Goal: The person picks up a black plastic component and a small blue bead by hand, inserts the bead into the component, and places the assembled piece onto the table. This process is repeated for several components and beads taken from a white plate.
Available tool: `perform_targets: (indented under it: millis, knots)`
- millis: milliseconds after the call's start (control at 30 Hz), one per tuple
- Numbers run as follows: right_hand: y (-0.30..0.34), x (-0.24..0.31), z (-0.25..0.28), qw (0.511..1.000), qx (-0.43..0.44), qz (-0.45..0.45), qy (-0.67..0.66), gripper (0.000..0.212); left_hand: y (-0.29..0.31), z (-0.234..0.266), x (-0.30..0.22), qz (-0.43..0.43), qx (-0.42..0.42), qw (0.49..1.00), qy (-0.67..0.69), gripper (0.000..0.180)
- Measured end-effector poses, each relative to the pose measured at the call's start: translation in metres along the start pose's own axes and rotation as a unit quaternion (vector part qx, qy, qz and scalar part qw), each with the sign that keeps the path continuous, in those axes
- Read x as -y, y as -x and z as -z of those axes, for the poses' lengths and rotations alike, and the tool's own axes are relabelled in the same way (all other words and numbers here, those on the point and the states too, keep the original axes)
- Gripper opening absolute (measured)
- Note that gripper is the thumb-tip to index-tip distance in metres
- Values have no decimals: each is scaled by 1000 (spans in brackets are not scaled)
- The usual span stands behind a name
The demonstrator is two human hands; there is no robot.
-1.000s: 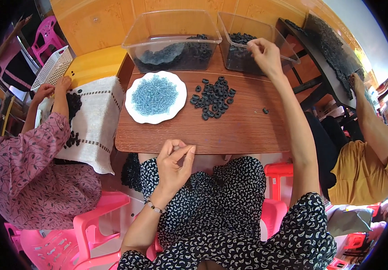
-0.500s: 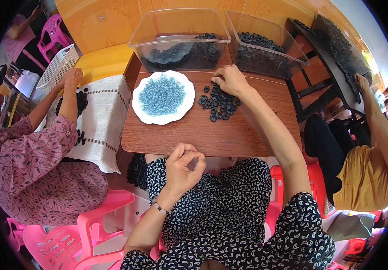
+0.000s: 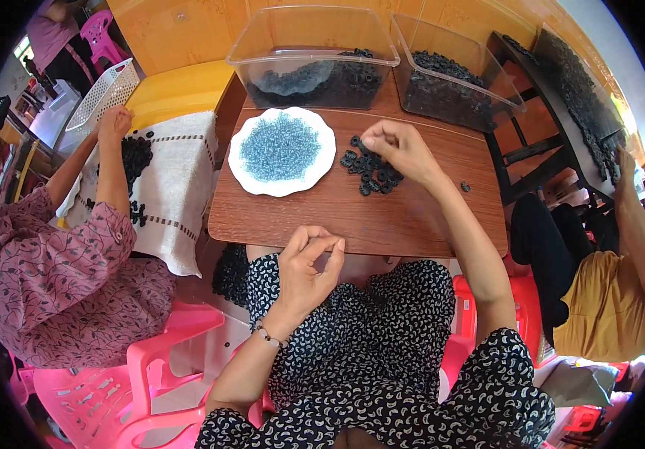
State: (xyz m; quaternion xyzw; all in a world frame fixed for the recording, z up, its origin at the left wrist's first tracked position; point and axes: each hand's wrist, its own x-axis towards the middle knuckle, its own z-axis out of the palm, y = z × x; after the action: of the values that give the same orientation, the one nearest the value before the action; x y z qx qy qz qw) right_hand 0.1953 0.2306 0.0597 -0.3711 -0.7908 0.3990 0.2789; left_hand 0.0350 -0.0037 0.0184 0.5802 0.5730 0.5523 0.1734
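My right hand (image 3: 406, 152) hangs over the far right part of a pile of small black ring-like pieces (image 3: 373, 176) on the brown wooden table (image 3: 292, 217). Its thumb and forefinger are pinched together; what they hold, if anything, is hidden. At the table's near edge my left hand (image 3: 309, 268) is raised, thumb and fingertips pressed together. Anything between those tips is too small to make out. A white scalloped plate (image 3: 243, 176) heaped with small blue-grey clear beads (image 3: 281, 146) stands left of the pile.
Two clear plastic bins (image 3: 313, 56) (image 3: 453, 88) of black pieces stand along the back. One loose black piece (image 3: 465, 186) lies near the table's right edge. On the left, a person (image 3: 60, 269) works at a cloth-covered table (image 3: 176, 161); another person (image 3: 610, 299) sits on the right.
My right hand has come back toward me and to the right over the pile. My left hand keeps its pinch. The whole view has shifted slightly.
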Motion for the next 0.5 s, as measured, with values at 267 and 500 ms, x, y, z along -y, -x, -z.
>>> perform_targets:
  millis: [267, 500]
  knots:
    - [82, 41, -24, 939, 153, -100, -291, 32, -2, 3, -7, 12, -23, 997, 72, 40]
    - [92, 60, -38, 948, 187, -111, -233, 23, -1, 5, -3, -22, 28, 998, 43, 33]
